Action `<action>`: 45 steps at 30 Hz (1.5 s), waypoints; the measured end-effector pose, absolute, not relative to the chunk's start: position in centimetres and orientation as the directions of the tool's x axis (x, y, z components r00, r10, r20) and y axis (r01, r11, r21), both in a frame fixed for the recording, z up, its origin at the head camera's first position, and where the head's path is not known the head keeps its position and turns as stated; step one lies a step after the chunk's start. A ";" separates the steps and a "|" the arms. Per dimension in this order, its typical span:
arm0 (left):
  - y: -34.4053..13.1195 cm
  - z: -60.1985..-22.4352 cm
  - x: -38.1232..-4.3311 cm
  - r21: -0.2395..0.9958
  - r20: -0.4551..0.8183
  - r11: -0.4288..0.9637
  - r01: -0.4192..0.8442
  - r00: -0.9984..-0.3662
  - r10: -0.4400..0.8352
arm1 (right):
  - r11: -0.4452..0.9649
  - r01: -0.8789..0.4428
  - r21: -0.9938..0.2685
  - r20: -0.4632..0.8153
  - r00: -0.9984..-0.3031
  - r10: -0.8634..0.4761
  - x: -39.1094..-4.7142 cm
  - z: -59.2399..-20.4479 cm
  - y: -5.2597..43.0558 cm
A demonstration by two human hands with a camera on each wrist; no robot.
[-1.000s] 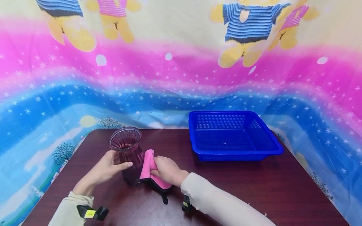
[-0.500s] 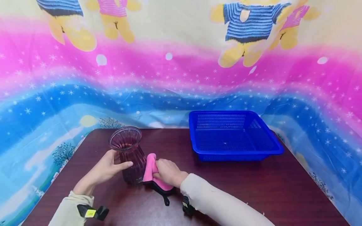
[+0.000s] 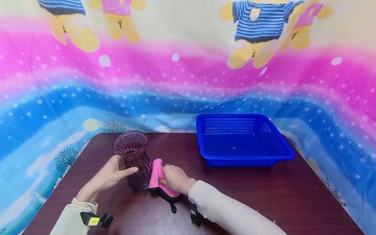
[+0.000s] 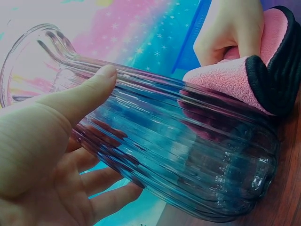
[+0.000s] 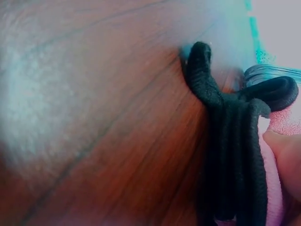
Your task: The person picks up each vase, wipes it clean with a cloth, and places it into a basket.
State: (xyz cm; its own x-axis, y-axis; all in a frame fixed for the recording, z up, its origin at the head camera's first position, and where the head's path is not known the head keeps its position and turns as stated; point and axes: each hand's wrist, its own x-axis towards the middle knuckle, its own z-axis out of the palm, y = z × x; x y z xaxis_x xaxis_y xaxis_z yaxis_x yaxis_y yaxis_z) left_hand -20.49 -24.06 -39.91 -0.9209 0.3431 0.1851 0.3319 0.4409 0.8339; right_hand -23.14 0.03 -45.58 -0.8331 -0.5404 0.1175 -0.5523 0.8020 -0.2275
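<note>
A ribbed, purple-tinted glass vase (image 3: 138, 169) with a flared rim stands on the table at left of centre. My left hand (image 3: 110, 174) holds it from the left, thumb across its near side below the neck; in the left wrist view the fingers (image 4: 110, 200) curve round the other side. My right hand (image 3: 176, 178) grips a folded pink cloth (image 3: 154, 176) with black edging and a hanging loop, against the vase's lower right side. Up close in the left wrist view, the fluffy cloth (image 4: 225, 84) lies along the glass. The right wrist view shows mostly the black edging (image 5: 235, 160).
A blue plastic basket (image 3: 246, 160) with perforated walls sits at the back right of the dark reddish-brown table (image 3: 249, 192). Behind the table hangs a colourful printed curtain (image 3: 176, 78). Black camera mounts (image 3: 95, 221) are strapped at both wrists.
My right hand and the pink cloth have shifted slightly right and down along the vase's side since a second ago. The left hand and the vase stay in place.
</note>
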 end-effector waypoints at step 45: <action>-24.0 -40.1 -20.3 0.836 0.189 0.436 0.335 -0.920 0.344 | 0.559 -0.546 -0.624 0.248 -0.817 -0.521 -24.0 -41.7 -0.1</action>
